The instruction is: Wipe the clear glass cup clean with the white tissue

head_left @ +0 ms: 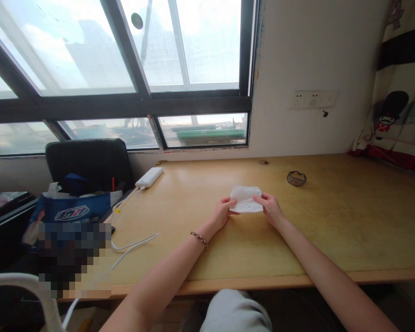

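Observation:
A white tissue (246, 199), folded into a flat rectangle, is held up just above the wooden table. My left hand (224, 212) pinches its left edge, thumb on top and fingers beneath. On the opposite edge, my right hand (270, 207) grips the tissue the same way, with the thumb lying on its upper face. The tissue is stretched fairly flat between both hands. A braided bracelet (199, 239) circles my left wrist.
The wooden table (349, 230) carries a white power bank (150, 177) with a white cable (138, 242) at the left and a dark glass-like ashtray (296, 178) at the right. A blue bag (76, 207) rests on a black chair (90, 159). Windows and wall stand behind.

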Available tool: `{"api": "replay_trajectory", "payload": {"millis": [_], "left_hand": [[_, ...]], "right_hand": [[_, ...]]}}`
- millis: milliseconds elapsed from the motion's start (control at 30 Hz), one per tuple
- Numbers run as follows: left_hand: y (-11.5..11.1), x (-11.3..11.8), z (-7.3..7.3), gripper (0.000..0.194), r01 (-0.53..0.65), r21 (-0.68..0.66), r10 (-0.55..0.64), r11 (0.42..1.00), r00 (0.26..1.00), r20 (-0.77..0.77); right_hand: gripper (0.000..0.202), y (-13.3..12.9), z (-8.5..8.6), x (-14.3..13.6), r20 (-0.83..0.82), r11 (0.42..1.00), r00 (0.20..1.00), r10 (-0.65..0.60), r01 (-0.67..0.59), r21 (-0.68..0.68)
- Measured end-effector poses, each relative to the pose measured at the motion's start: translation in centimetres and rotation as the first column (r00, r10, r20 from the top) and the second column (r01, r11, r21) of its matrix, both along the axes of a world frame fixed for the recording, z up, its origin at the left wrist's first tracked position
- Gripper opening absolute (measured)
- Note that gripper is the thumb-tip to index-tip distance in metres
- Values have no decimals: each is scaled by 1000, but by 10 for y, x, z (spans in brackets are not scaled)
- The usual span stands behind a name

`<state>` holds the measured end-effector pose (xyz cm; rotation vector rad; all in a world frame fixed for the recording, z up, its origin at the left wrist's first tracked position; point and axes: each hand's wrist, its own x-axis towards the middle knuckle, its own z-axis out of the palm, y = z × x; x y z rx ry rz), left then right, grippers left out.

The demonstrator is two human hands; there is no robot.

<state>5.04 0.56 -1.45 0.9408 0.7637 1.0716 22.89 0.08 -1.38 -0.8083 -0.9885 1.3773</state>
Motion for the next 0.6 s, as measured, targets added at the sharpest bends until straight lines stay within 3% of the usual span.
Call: {"api": "replay_trajectory", "payload": {"millis": [133,367,600], "left_hand": [[-2,1,3,34,31,-10,-30,999,999,43],[-4,3,3,37,-27,-1,27,1000,999,40],[-2,0,4,38,-35,30,34,999,998,52]], "right_hand": [[36,-1,2,3,15,1000,1000,14,-14,4],[39,-4,7,3,48,997,996,72,-70,-36],[26,-3,8,7,105,999,994,9,-5,-35]]}}
